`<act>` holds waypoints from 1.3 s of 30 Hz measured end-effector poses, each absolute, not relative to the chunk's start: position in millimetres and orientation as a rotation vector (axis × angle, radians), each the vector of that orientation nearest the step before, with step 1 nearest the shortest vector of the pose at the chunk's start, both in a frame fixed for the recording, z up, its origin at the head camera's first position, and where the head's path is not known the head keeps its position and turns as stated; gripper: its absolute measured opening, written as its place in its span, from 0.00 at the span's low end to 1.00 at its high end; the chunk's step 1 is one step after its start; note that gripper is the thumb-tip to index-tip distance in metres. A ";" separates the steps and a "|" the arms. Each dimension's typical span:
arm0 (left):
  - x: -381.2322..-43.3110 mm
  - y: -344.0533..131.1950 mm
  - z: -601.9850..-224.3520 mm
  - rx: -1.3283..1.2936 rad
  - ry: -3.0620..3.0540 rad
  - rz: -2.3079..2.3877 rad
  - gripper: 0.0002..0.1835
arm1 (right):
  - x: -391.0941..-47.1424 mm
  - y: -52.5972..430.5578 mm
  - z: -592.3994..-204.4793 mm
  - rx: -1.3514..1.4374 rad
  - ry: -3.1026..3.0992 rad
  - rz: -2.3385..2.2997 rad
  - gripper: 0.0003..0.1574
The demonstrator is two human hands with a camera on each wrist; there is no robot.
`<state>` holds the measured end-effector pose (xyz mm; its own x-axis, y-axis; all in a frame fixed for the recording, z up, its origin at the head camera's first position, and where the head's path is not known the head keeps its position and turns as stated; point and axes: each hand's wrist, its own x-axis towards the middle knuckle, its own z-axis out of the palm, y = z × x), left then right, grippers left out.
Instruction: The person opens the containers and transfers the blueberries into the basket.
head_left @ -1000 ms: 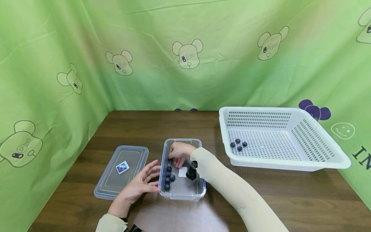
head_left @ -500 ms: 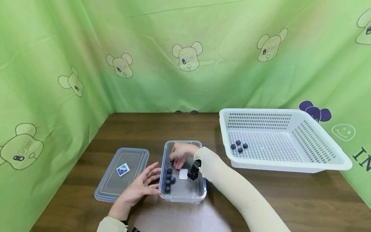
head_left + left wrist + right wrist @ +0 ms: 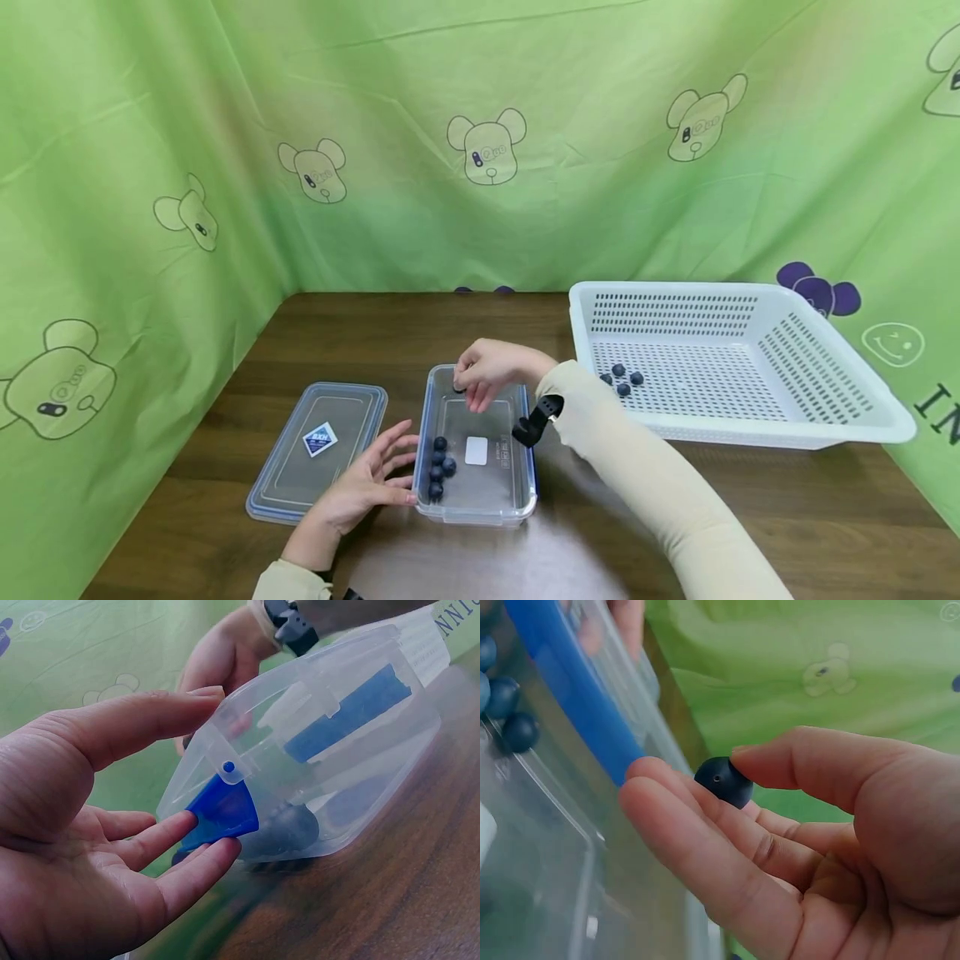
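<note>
In the head view, my right hand [image 3: 491,371] is over the far end of a clear plastic food box [image 3: 491,500]. It pinches one dark blueberry [image 3: 724,782] between thumb and fingers, seen closely in the right wrist view. Several blueberries [image 3: 448,467] lie along the box's left side, near a white square on its floor. My left hand [image 3: 367,479] rests against the box's left side with its fingers spread. In the left wrist view, fingertips touch a blue latch [image 3: 225,810] and the thumb lies by the rim.
A box lid [image 3: 300,475] with a blue-and-white sticker lies flat on the brown table [image 3: 390,325], left of the box. At the right stands a white perforated basket [image 3: 750,429] with several blueberries inside. A green printed curtain [image 3: 405,217] hangs behind.
My right hand has risen from inside the box toward its far end and to the right, carrying the blueberry. My left hand stays against the box's side.
</note>
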<state>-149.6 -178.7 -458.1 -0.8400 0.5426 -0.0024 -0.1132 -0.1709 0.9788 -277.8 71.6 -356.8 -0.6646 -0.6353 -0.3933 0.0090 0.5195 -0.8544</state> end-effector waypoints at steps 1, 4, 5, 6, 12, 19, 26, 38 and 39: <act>-149.8 -178.8 -458.0 0.490 1.674 2.059 0.58 | -278.3 75.9 -352.3 -0.513 2.055 -1.153 0.08; -150.2 -179.3 -457.9 0.493 1.675 2.061 0.58 | -281.7 90.9 -340.9 -0.515 2.069 -1.162 0.08; -150.2 -179.4 -457.8 0.494 1.675 2.061 0.59 | -282.9 96.4 -337.8 -0.510 2.071 -1.173 0.08; -150.1 -179.5 -457.8 0.497 1.675 2.060 0.59 | -284.4 102.3 -335.1 -0.508 2.070 -1.186 0.08; -149.4 -180.1 -458.0 0.503 1.676 2.060 0.59 | -294.0 140.9 -324.4 -0.478 2.046 -1.283 0.10; -149.5 -180.0 -458.4 0.504 1.679 2.060 0.59 | -301.2 190.5 -317.6 -0.408 2.005 -1.353 0.10; -149.9 -180.4 -458.0 0.502 1.685 2.056 0.59 | -302.3 230.9 -314.9 -0.362 2.006 -1.384 0.08; -149.9 -179.6 -457.6 0.501 1.693 2.051 0.59 | -303.7 296.7 -331.6 -0.192 2.003 -1.461 0.06; -149.9 -179.5 -457.6 0.501 1.693 2.050 0.59 | -303.4 301.6 -334.3 -0.169 2.005 -1.458 0.06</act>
<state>-149.9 -179.5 -457.6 -0.8411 0.5408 0.0033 -0.0992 -0.1603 0.9821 -303.4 301.6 -334.3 -0.7840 -0.4566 -0.4206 0.2595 0.3745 -0.8902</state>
